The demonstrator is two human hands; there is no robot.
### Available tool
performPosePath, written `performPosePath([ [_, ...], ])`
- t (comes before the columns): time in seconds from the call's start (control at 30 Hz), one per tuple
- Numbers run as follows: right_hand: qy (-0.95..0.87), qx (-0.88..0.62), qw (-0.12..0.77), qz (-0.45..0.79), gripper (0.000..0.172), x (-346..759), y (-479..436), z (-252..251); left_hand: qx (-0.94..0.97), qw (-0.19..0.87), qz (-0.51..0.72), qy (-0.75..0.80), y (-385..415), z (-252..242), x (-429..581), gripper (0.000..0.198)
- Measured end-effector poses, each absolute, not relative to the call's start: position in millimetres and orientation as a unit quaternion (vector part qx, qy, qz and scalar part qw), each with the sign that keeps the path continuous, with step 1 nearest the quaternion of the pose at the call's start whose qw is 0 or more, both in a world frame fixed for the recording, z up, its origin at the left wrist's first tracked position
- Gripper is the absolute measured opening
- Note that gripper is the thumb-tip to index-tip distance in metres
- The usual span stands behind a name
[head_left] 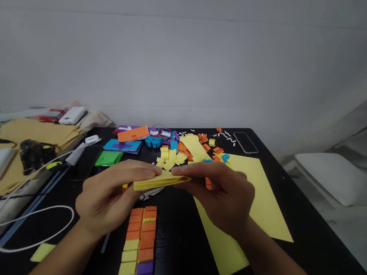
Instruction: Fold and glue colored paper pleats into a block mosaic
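Note:
A folded strip of yellow paper [161, 180] is held in the air above the black table, its layers stacked and its right end curving over in a fold. My left hand [109, 195] pinches its left part between thumb and fingers. At the folded right end, my right hand [220, 191] grips the paper with thumb and fingertips. Below the hands lie two columns of small folded paper blocks [139, 243] in orange, yellow and purple. Partly hidden under the folded paper is a pair of scissors [151, 194].
A large yellow paper sheet [270, 197] lies right, under my right forearm. Yellow and orange paper pieces [185, 151] are heaped at the back, near green paper [109, 158] and blue paper [120, 145]. A phone [245, 143] rests back right; a white cable [71, 217] loops left.

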State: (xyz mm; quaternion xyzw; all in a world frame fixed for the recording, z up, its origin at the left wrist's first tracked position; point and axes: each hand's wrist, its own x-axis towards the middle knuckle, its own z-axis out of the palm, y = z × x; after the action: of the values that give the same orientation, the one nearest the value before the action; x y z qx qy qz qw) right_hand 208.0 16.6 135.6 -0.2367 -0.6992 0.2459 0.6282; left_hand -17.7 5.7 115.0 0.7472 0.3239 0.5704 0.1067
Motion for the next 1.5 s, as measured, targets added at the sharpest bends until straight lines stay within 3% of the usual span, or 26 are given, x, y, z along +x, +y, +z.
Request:
performPosePath([
  [0.2, -0.709, -0.206, 0.628, 0.247, 0.037, 210.5, 17.4, 131.7, 0.771, 0.099, 0.572, 0.261, -0.9, 127.2, -12.3, 0.041],
  [0.4, -0.710, -0.191, 0.617, 0.281, 0.034, 211.3, 18.9, 131.2, 0.768, 0.125, 0.572, 0.260, -3.5, 126.9, -10.1, 0.030],
  [0.67, -0.644, -0.227, 0.606, 0.408, 0.011, 206.2, 18.9, 135.5, 0.761, 0.109, 0.585, 0.260, -2.2, 123.0, -9.0, 0.028],
  [0.83, -0.603, -0.257, 0.584, 0.478, 0.014, 202.0, 18.7, 137.0, 0.753, 0.144, 0.574, 0.288, 0.3, 126.6, -7.2, 0.022],
  [1.13, -0.612, -0.267, 0.596, 0.446, 0.007, 200.6, 21.0, 136.5, 0.713, 0.134, 0.569, 0.389, 2.1, 125.1, -8.1, 0.007],
  [1.5, -0.606, -0.292, 0.548, 0.497, 0.014, 201.4, 25.3, 135.2, 0.691, 0.091, 0.570, 0.435, 1.7, 123.5, -5.4, 0.007],
])
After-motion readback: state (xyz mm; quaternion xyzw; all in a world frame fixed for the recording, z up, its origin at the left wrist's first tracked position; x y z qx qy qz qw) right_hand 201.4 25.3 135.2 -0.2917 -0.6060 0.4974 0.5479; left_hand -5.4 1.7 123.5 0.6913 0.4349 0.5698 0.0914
